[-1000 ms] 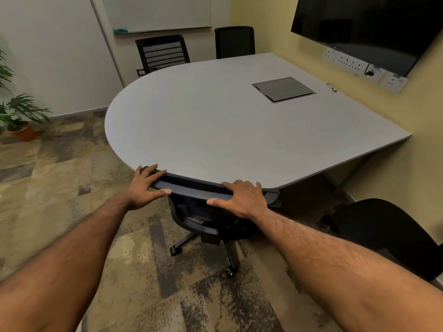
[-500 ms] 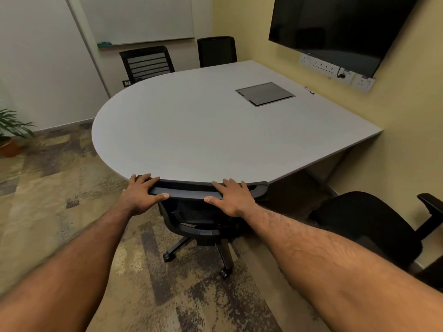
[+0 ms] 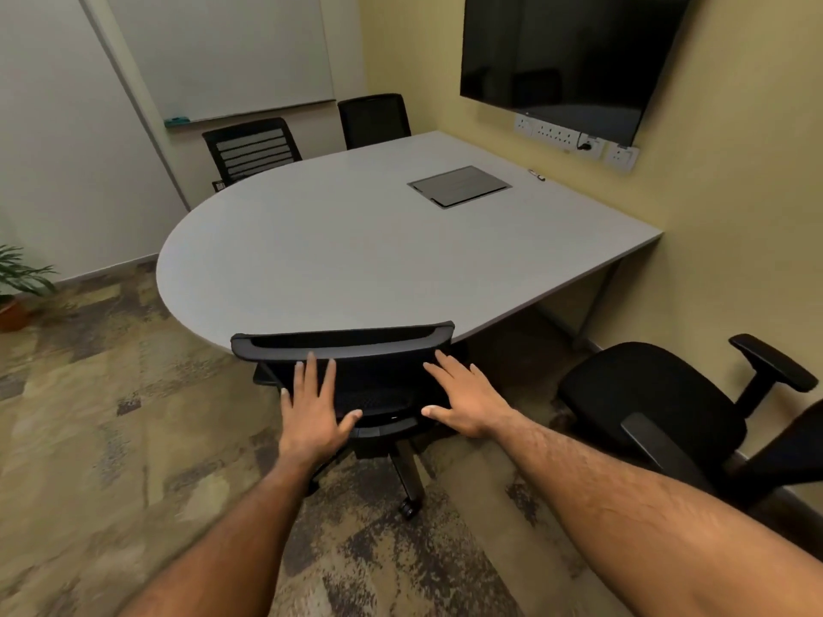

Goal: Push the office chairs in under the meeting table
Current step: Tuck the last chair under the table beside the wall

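Four black office chairs stand around one grey bench [image 3: 338, 256]. At far left a slatted chair [image 3: 251, 146] and beside it a mesh chair [image 3: 374, 119] sit tucked at the far edge. The near chair [image 3: 343, 345] faces the bench, backrest top running left to right at the rim. The left hand [image 3: 311, 414] and right hand [image 3: 465, 405] lie flat, fingers spread, on its back. At right, an armrest chair [image 3: 659, 407] stands apart from the bench

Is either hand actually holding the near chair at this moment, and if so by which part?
Nothing is held. Left hand and right hand are open, fingers spread over the chair's backrest; no grip, contact unclear.
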Action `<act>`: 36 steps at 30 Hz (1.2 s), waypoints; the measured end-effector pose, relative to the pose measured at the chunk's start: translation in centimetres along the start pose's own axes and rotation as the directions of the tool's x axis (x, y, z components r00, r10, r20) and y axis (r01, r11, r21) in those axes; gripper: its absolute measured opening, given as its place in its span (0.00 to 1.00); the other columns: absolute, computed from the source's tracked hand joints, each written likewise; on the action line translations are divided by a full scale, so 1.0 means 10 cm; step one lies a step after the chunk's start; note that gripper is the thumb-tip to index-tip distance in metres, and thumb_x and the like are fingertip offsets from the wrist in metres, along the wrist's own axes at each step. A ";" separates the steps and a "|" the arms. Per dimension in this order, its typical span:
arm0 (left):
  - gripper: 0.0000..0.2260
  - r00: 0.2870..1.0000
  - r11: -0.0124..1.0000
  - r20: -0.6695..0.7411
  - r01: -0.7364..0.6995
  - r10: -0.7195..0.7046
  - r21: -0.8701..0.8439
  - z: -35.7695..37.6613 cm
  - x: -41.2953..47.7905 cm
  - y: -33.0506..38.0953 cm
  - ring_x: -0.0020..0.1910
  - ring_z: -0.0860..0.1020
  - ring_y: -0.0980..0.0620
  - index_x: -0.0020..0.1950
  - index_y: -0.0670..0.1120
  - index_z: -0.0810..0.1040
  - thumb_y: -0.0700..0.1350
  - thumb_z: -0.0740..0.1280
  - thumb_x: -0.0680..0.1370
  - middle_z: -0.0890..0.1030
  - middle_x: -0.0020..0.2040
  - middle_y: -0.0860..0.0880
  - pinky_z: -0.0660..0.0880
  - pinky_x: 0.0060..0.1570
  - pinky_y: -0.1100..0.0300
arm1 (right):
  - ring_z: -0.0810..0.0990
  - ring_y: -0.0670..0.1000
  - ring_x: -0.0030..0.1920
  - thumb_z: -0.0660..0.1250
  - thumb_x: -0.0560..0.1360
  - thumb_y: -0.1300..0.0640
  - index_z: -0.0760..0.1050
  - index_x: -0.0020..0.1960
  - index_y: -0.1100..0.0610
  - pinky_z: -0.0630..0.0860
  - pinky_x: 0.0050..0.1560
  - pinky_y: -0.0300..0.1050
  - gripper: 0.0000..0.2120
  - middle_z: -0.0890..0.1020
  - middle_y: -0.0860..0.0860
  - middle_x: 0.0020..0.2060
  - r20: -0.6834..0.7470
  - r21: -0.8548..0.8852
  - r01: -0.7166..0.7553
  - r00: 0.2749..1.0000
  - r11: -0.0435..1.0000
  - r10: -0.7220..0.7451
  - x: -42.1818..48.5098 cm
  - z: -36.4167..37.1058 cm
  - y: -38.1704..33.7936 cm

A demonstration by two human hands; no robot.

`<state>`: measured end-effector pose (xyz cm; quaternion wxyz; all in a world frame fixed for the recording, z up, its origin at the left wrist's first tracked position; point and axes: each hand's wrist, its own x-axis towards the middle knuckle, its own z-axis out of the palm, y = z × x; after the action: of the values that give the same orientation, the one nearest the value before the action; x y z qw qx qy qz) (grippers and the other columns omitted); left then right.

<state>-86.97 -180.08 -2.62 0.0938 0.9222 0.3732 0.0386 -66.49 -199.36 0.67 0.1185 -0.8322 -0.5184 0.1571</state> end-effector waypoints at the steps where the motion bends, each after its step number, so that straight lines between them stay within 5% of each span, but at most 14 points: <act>1: 0.43 1.000 1.000 0.009 -0.021 0.021 0.008 0.07 -0.10 0.11 0.79 0.32 0.45 0.81 0.51 0.38 0.67 0.59 0.78 0.31 0.80 0.47 0.45 0.78 0.38 | 0.45 0.50 0.81 0.64 0.78 0.40 0.49 0.81 0.48 0.42 0.79 0.54 0.39 0.47 0.49 0.82 0.007 0.027 -0.024 1.000 0.999 0.023 -0.14 0.03 0.12; 5: 0.41 0.987 0.994 0.133 -0.099 0.093 0.035 0.41 -0.44 0.57 0.80 0.33 0.46 0.82 0.52 0.39 0.67 0.57 0.79 0.33 0.81 0.48 0.45 0.79 0.40 | 0.45 0.49 0.81 0.64 0.78 0.41 0.48 0.82 0.49 0.45 0.79 0.54 0.39 0.49 0.49 0.82 0.058 0.037 -0.177 0.983 0.983 0.175 -0.87 0.20 0.77; 10: 0.36 0.957 0.980 0.213 -0.195 0.196 -0.024 0.62 -0.65 1.33 0.82 0.49 0.47 0.82 0.50 0.55 0.66 0.59 0.79 0.53 0.83 0.47 0.57 0.78 0.48 | 0.47 0.50 0.81 0.64 0.78 0.40 0.48 0.81 0.49 0.47 0.79 0.53 0.39 0.50 0.49 0.82 0.070 0.030 -0.373 0.926 0.927 0.370 -1.73 0.27 1.68; 20: 0.28 0.921 0.939 0.199 -0.310 0.335 -0.145 0.88 -0.87 3.54 0.74 0.68 0.50 0.77 0.51 0.66 0.59 0.66 0.79 0.69 0.75 0.50 0.69 0.71 0.52 | 0.48 0.50 0.81 0.64 0.79 0.41 0.52 0.81 0.51 0.47 0.79 0.52 0.37 0.54 0.50 0.81 -0.070 0.083 -0.395 0.914 0.915 0.401 -2.84 -0.51 3.18; 30: 0.25 0.842 0.860 0.205 -0.453 0.499 -0.234 1.07 -0.92 5.28 0.69 0.72 0.51 0.73 0.54 0.70 0.59 0.67 0.77 0.74 0.70 0.52 0.71 0.68 0.54 | 0.64 0.53 0.76 0.68 0.77 0.44 0.65 0.75 0.54 0.60 0.75 0.49 0.30 0.69 0.53 0.74 -0.347 0.112 -0.416 0.835 0.902 0.428 -3.37 -1.60 4.33; 36: 0.26 0.779 0.794 0.202 -0.526 0.593 -0.305 1.12 -0.55 6.02 0.72 0.69 0.51 0.74 0.54 0.68 0.59 0.67 0.78 0.71 0.73 0.53 0.69 0.71 0.52 | 0.64 0.53 0.76 0.67 0.77 0.42 0.66 0.74 0.54 0.60 0.75 0.50 0.29 0.70 0.53 0.73 -0.343 0.069 -0.530 0.783 0.845 0.519 -3.52 -1.89 4.85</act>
<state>-48.31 -227.89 -1.49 0.2377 0.9694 0.0554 -0.0260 -33.73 -252.75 5.51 0.1470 -0.9594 -0.2395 0.0259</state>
